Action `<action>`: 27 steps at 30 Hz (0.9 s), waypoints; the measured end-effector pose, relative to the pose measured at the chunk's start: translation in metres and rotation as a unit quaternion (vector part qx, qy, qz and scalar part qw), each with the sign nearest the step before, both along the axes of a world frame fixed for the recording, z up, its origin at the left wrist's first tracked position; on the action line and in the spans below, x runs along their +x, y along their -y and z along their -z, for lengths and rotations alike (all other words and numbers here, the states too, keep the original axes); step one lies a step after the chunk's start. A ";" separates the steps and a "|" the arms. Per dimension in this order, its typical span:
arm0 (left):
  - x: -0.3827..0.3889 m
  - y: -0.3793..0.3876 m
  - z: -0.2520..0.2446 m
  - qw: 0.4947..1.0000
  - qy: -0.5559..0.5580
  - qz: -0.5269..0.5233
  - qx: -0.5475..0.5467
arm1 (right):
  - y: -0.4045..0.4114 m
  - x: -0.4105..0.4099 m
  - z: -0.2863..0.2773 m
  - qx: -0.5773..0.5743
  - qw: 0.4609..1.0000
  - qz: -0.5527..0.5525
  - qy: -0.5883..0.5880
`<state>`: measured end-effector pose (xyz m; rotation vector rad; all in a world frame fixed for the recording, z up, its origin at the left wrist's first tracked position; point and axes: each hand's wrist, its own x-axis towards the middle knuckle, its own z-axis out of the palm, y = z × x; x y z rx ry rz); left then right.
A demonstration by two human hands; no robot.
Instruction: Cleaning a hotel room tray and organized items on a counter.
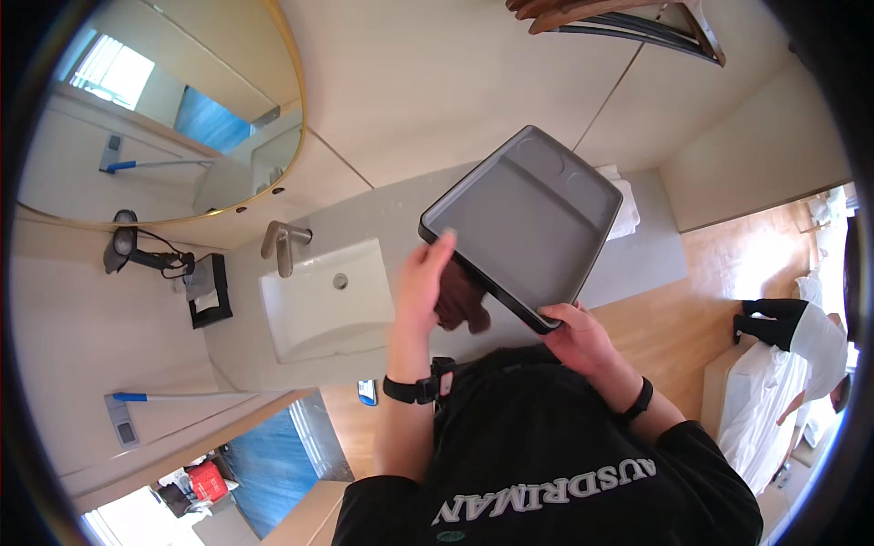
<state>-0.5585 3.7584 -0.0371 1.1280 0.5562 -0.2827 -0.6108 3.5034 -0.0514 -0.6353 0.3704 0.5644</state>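
Note:
Over the grey washbasin counter, a shallow square tray with a grey inside and a black outer edge is held up at a slant. My left hand grips its near left corner, thumb on the rim. A dark brown cloth hangs beneath the tray beside that hand; whether its hidden fingers hold the cloth is unclear. At the tray's near right corner, my right hand pinches the edge, thumb on top. Nothing lies inside the tray.
A white sink with a metal faucet is on the left. Folded white towels lie partly behind the tray. A hair dryer, a black tissue box and wooden hangers line the walls. Another person bends by a bed.

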 end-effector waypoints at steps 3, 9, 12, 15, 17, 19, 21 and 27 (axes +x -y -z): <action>-0.015 0.022 0.006 0.997 -0.015 0.067 -0.019 | -0.002 0.002 0.000 -0.026 0.999 -0.025 0.028; -0.022 0.031 0.014 0.995 0.027 0.081 -0.058 | 0.010 -0.004 0.009 -0.060 0.992 -0.076 0.083; -0.027 0.031 0.007 0.993 0.089 0.058 -0.050 | 0.022 -0.005 0.024 -0.059 0.991 -0.073 0.095; -0.030 0.023 -0.004 0.993 0.084 0.006 -0.080 | 0.057 0.022 0.038 0.005 0.997 -0.054 0.047; -0.031 0.011 -0.009 0.991 0.097 0.024 -0.089 | 0.089 0.047 0.038 0.011 1.000 0.003 0.007; -0.035 -0.002 -0.013 0.990 0.106 0.043 -0.087 | 0.114 0.069 0.034 0.084 0.992 -0.008 0.095; -0.035 -0.011 -0.014 0.987 0.123 0.068 -0.079 | 0.124 0.074 0.029 0.084 0.992 0.014 0.096; -0.025 -0.027 -0.004 0.985 0.116 0.113 -0.060 | 0.110 0.078 0.015 -0.020 0.998 0.044 0.029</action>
